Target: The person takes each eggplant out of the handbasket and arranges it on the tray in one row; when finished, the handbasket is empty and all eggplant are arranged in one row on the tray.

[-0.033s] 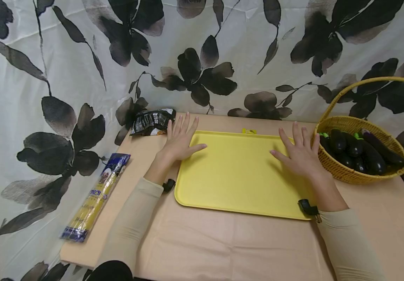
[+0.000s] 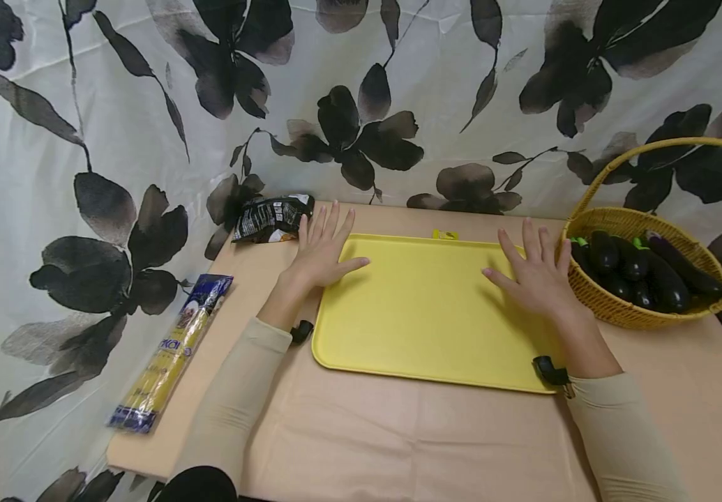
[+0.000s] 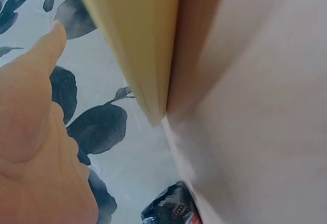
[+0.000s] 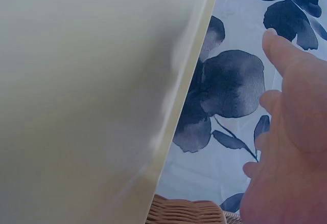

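A yellow rectangular tray (image 2: pixel 423 314) lies flat on the table. Above its left edge is my left hand (image 2: pixel 319 254), palm down with fingers spread and nothing held. My right hand (image 2: pixel 536 268) hovers over the tray's right side, also with spread fingers and no object in it. In the left wrist view, a gap separates the left hand (image 3: pixel 36 132) from the tray's rim (image 3: pixel 138 45). The right wrist view likewise has the right hand (image 4: pixel 296 116) apart from the tray (image 4: pixel 92 91).
Right of the tray stands a wicker basket (image 2: pixel 614 312) with a tall handle, holding several eggplants (image 2: pixel 665 282). A black printed bag (image 2: pixel 273 219) sits at the back left. A long pack of spaghetti (image 2: pixel 172 355) lies along the left table edge. Behind the tray is a small yellow item (image 2: pixel 445 235).
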Demonstrator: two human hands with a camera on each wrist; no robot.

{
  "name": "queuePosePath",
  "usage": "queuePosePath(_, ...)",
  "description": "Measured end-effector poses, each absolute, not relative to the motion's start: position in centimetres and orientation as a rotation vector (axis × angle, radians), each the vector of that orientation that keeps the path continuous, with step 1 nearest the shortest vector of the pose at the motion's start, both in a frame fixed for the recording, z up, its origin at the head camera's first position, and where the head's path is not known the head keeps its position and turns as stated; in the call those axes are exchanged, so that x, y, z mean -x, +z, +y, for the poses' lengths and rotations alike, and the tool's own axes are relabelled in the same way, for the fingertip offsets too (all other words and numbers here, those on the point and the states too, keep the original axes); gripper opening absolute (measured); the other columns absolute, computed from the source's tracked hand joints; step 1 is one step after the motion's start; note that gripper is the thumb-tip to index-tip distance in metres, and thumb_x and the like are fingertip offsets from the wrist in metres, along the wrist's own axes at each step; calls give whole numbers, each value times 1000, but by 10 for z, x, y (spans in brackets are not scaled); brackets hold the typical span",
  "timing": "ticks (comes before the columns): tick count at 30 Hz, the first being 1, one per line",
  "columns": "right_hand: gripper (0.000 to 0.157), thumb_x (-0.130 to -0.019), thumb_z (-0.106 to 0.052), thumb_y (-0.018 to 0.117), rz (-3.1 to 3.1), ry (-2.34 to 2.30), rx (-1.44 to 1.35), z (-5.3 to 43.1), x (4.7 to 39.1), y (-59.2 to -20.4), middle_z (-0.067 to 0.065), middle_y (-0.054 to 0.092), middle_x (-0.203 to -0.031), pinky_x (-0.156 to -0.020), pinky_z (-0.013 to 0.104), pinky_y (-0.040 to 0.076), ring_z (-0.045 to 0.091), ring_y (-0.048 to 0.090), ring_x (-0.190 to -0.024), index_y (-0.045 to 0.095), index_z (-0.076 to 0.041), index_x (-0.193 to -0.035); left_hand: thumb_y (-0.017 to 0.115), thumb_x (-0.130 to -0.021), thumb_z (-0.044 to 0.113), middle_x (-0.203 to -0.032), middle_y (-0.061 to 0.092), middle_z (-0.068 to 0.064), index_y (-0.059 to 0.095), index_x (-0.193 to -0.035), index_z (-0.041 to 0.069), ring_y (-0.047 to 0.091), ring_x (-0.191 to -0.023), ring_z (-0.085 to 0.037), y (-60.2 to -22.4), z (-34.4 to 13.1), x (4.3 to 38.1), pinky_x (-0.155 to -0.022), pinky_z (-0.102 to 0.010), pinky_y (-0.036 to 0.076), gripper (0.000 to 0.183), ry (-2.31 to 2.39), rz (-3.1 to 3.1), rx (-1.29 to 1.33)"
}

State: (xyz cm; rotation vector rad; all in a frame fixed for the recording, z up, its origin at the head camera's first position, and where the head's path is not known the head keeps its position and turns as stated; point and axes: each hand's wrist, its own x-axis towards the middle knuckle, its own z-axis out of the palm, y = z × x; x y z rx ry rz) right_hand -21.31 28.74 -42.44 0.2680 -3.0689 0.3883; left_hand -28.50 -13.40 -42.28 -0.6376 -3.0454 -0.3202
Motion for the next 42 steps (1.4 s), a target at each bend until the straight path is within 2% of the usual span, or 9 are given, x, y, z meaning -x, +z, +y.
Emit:
queuePosePath(15, 86, -103, -65, 47, -3001, 482, -283, 290, 202, -422, 17, -18, -174, -121, 71, -20, 51, -11, -158, 11, -23, -169, 45, -97, 78, -169, -32, 2, -5, -168, 30, -26, -159, -27, -426, -140, 286, -127, -60, -18, 100, -406, -3016, 651)
queuePosePath(23, 86, -103, -55, 57, -2911, 780, -212, 312, 198, -385, 16, -4, -176, -116, 83, 9, 54, 2, -157, 11, -26, -169, 63, -101, 54, -176, 4, 7, 1, -167, 36, 14, -162, -26, -427, -152, 299, -132, -51, 12, 92, -950, -2939, 806)
queuePosePath(26, 81, -105, -49, 58, -2830, 871, -167, 325, 197, -369, 16, 3, -176, -116, 82, 13, 50, 7, -159, 15, -23, -169, 69, -99, 49, -175, 10, 10, 6, -167, 37, 17, -161, -18, -433, -161, 303, -132, -44, 19, 93, -1179, -2993, 822)
queuePosePath(32, 76, -107, -41, 56, -2795, 868, -90, 356, 202, -348, 23, 12, -173, -118, 79, 14, 53, 13, -157, 16, -19, -169, 76, -93, 51, -176, 9, 1, 7, -170, 22, 13, -162, -21, -447, -183, 310, -133, -46, 11, 108, -1304, -3153, 854)
queuePosePath(34, 77, -108, -43, 54, -2825, 878, -53, 368, 205, -344, 24, 10, -173, -116, 81, 16, 55, 13, -155, 14, -19, -169, 79, -90, 51, -175, 16, -4, 8, -170, 21, 36, -153, -32, -449, -188, 311, -133, -48, 11, 111, -1336, -3186, 848)
queuePosePath(36, 78, -108, -46, 51, -2863, 882, -24, 380, 207, -342, 26, 8, -173, -114, 83, 16, 57, 12, -154, 12, -19, -169, 81, -88, 51, -174, 20, -4, 11, -170, 23, 39, -151, -34, -450, -191, 311, -133, -48, 11, 111, -1329, -3207, 850)
queuePosePath(39, 80, -107, -51, 48, -2947, 867, 15, 396, 213, -339, 29, 5, -172, -109, 86, 20, 62, 15, -150, 10, -18, -169, 82, -87, 50, -175, 20, -4, 14, -169, 23, 34, -154, -35, -449, -194, 311, -133, -49, 10, 110, -1294, -3220, 866)
queuePosePath(41, 82, -107, -53, 46, -3033, 811, 21, 406, 217, -340, 35, 7, -169, -106, 86, 22, 65, 20, -145, 7, -14, -169, 83, -87, 51, -176, 15, -1, 16, -169, 23, 11, -163, -27, -449, -196, 310, -133, -49, 10, 110, -1233, -3237, 865)
queuePosePath(42, 83, -107, -54, 46, -3076, 783, 20, 410, 219, -340, 38, 10, -167, -105, 86, 23, 67, 22, -142, 7, -12, -169, 83, -86, 51, -176, 15, 0, 16, -169, 23, 9, -163, -26, -449, -196, 309, -133, -49, 10, 110, -1222, -3246, 858)
